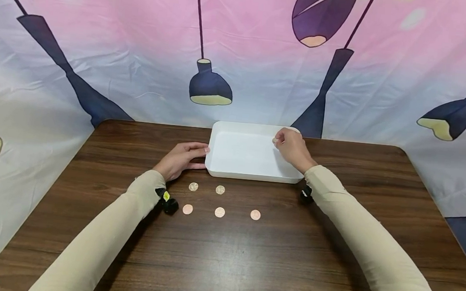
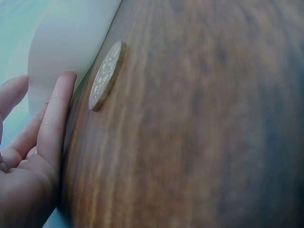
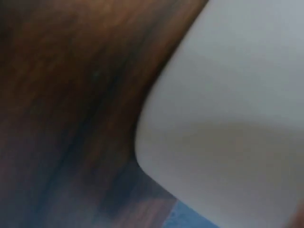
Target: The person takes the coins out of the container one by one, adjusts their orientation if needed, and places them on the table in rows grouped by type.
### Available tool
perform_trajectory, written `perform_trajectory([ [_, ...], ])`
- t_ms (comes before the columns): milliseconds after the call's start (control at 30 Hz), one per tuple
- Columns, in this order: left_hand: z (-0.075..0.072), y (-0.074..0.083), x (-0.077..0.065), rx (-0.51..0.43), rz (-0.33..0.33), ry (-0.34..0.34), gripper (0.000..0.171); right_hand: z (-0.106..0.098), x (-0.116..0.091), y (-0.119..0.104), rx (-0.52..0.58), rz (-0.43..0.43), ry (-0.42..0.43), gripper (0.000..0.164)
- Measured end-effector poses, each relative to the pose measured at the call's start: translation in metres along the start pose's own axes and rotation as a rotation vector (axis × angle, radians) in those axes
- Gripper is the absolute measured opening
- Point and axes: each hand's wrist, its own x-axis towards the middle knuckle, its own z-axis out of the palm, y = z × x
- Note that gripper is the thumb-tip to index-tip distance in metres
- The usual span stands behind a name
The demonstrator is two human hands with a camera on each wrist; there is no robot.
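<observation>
A shallow white tray (image 1: 242,152) sits at the back of the table. My left hand (image 1: 179,159) is at its left end, fingertips against the side wall; the left wrist view shows these fingers (image 2: 53,111) extended along the tray's wall (image 2: 71,35). Over the tray's right part, my right hand (image 1: 293,147) pinches a small pale gold coin (image 1: 275,141) between thumb and fingertips. In the right wrist view the tray's corner (image 3: 199,142) fills the right side, and the hand is almost wholly out of frame.
Two gold-coloured coins (image 1: 220,189) lie in front of the tray, and three copper-coloured coins (image 1: 219,212) form a row nearer me. One gold coin (image 2: 107,76) is close to the left fingers. Behind the brown wooden table (image 1: 222,265) hangs a patterned cloth (image 1: 150,41).
</observation>
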Motion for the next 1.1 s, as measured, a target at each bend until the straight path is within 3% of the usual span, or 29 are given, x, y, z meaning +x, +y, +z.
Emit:
perform_trajectory([
  [167,0.002,-0.001,0.001,-0.003,-0.001,-0.012,0.059,0.006,0.005,0.01,-0.014,0.025,0.003,0.019],
  [367,0.003,-0.002,0.001,-0.007,0.004,-0.002,0.058,0.006,0.005,0.015,-0.008,-0.008,-0.01,0.021],
  [1100,0.001,0.0,0.002,-0.007,-0.002,0.013,0.057,0.011,-0.02,-0.003,-0.106,-0.113,-0.142,0.006],
])
